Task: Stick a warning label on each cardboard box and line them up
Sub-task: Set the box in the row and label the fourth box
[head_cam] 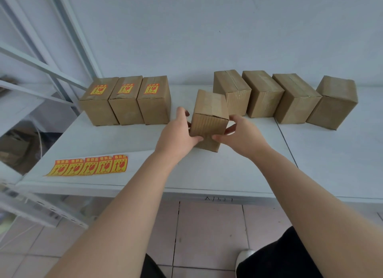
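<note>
A plain cardboard box stands on the white table near the middle, with no label on its top. My left hand grips its left side and my right hand grips its right side. At the back left, three boxes stand side by side, each with a red and yellow warning label on top. At the back right, several unlabelled boxes stand in a loose row. A strip of several warning labels lies flat near the table's front left.
A white metal shelving frame rises at the left, and a perforated rail juts out below the table's front left corner. A white wall stands behind the table. Tiled floor and my dark trousers show below.
</note>
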